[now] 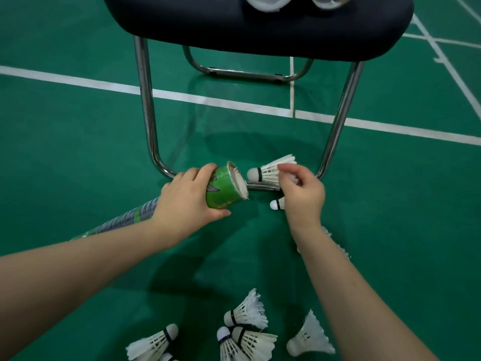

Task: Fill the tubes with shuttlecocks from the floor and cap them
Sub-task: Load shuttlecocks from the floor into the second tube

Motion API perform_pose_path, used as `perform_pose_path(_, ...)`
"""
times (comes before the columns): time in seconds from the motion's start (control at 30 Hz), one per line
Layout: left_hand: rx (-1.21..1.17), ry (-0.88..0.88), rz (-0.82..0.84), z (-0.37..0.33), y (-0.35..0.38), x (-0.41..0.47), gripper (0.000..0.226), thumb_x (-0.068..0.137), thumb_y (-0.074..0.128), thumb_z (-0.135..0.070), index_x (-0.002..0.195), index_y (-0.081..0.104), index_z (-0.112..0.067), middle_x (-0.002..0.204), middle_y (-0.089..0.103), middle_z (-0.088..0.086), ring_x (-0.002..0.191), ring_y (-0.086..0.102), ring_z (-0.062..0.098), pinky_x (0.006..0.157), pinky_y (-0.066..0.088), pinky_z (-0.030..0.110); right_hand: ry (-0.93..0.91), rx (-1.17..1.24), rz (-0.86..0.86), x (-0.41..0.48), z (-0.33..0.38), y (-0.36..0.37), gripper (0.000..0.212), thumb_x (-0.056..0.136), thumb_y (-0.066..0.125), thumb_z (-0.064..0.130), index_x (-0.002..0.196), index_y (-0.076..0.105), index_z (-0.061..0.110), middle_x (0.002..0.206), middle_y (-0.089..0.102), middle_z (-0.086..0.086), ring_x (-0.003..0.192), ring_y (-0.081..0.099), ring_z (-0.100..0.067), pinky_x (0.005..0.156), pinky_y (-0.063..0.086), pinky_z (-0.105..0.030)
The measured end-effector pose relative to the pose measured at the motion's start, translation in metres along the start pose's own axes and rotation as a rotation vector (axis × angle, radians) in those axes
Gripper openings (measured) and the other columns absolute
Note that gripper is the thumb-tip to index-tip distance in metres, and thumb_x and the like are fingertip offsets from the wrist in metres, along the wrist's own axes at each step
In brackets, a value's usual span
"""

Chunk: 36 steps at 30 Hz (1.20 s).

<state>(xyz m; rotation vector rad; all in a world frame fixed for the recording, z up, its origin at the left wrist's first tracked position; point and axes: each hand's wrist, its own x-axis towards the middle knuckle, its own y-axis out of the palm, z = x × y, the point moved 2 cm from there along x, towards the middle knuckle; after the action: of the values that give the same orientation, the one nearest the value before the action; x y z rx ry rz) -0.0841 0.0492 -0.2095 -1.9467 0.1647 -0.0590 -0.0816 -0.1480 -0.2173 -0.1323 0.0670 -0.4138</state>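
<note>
My left hand grips a green shuttlecock tube near its open, frayed mouth, which faces right; the tube's body runs back under my forearm to the lower left. My right hand pinches the feathers of a white shuttlecock, whose cork tip points at the tube mouth, a short gap away. A second shuttlecock shows its cork under my right hand; I cannot tell whether the hand holds it. Several more shuttlecocks lie on the green floor near the bottom edge.
A dark padded chair on chrome legs stands right ahead, its floor bar just behind the tube mouth. White court lines cross the green floor. Another shuttlecock peeks out beside my right forearm.
</note>
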Motion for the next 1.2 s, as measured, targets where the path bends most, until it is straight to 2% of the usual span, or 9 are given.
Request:
perform_pose_path(0.17,-0.005,-0.006,0.017,-0.001,0.001,-0.001,0.09,0.058,0.075,-0.057,0.132,0.034,-0.025,0.119,0.053,0.005,0.11,0.047,0.028,0.09,0.043,0.046,-0.117,-0.03,0.006,-0.008,0.024,-0.005,0.033,0.083,0.057,0.002,0.108,0.055,0.023,0.067,0.051,0.009,0.047,0.042,-0.001,0.051,0.036,-0.017)
perform_pose_path(0.27,-0.002,-0.004,0.017,-0.003,0.002,-0.003,0.09,0.058,0.074,-0.057,0.132,0.034,-0.026,0.118,0.053,0.004,0.11,0.047,0.028,0.09,0.043,0.046,-0.135,-0.022,0.129,-0.015,0.028,0.002,0.039,0.083,0.056,0.0,0.113,0.051,0.024,0.08,0.064,0.003,0.061,0.055,-0.009,0.059,0.046,-0.024)
perform_pose_path(0.4,0.011,-0.006,0.026,-0.003,0.003,-0.006,0.09,0.059,0.074,-0.057,0.133,0.033,-0.026,0.119,0.052,0.003,0.11,0.046,0.027,0.09,0.042,0.045,-0.179,-0.175,0.301,-0.022,0.022,0.015,0.038,0.085,0.058,0.007,0.116,0.05,0.027,0.088,0.067,0.004,0.071,0.06,-0.01,0.063,0.046,-0.023)
perform_pose_path(0.53,-0.003,-0.01,0.015,-0.003,0.001,-0.005,0.09,0.058,0.074,-0.056,0.133,0.034,-0.026,0.118,0.052,0.003,0.11,0.047,0.027,0.091,0.042,0.045,-0.109,-0.232,0.364,-0.022,0.012,0.023,0.027,0.088,0.056,0.012,0.112,0.051,0.021,0.094,0.068,0.003,0.08,0.061,-0.012,0.071,0.046,-0.026)
perform_pose_path(0.63,-0.018,-0.013,-0.003,0.0,-0.001,-0.003,0.089,0.057,0.074,-0.056,0.131,0.035,-0.026,0.117,0.053,0.004,0.108,0.048,0.028,0.089,0.043,0.045,-0.022,-0.157,0.415,-0.021,0.01,0.03,0.03,0.087,0.055,0.022,0.115,0.056,0.011,0.097,0.069,-0.002,0.09,0.063,-0.018,0.086,0.05,-0.039)
perform_pose_path(0.77,-0.014,-0.009,-0.007,0.0,0.001,-0.001,0.089,0.056,0.075,-0.055,0.13,0.036,-0.026,0.116,0.054,0.004,0.107,0.049,0.028,0.087,0.044,0.045,-0.038,-0.145,0.524,-0.023,0.018,0.032,0.034,0.087,0.048,0.04,0.093,0.064,0.011,0.088,0.067,-0.009,0.087,0.06,-0.024,0.086,0.045,-0.045)
perform_pose_path(0.9,-0.028,-0.02,-0.01,-0.001,0.005,0.0,0.089,0.056,0.077,-0.053,0.13,0.038,-0.024,0.117,0.054,0.005,0.108,0.049,0.029,0.087,0.044,0.046,-0.01,-0.19,0.7,-0.026,0.019,0.039,0.043,0.078,0.051,0.048,0.094,0.067,0.012,0.097,0.068,-0.013,0.095,0.061,-0.025,0.09,0.044,-0.044)
perform_pose_path(1.03,-0.019,-0.013,-0.017,-0.004,0.009,-0.005,0.087,0.058,0.076,-0.052,0.131,0.039,-0.023,0.116,0.054,0.006,0.106,0.048,0.031,0.085,0.043,0.046,-0.014,-0.271,0.795,-0.026,0.015,0.043,0.048,0.066,0.059,0.054,0.094,0.068,0.017,0.096,0.07,-0.009,0.096,0.063,-0.026,0.09,0.047,-0.048)
perform_pose_path(1.2,-0.019,-0.008,-0.039,-0.005,0.007,-0.006,0.087,0.058,0.076,-0.051,0.131,0.04,-0.021,0.115,0.054,0.007,0.106,0.049,0.032,0.085,0.042,0.045,0.005,-0.243,0.868,-0.024,0.015,0.044,0.02,0.069,0.061,0.044,0.086,0.068,0.035,0.097,0.07,0.001,0.099,0.063,-0.02,0.094,0.046,-0.046)
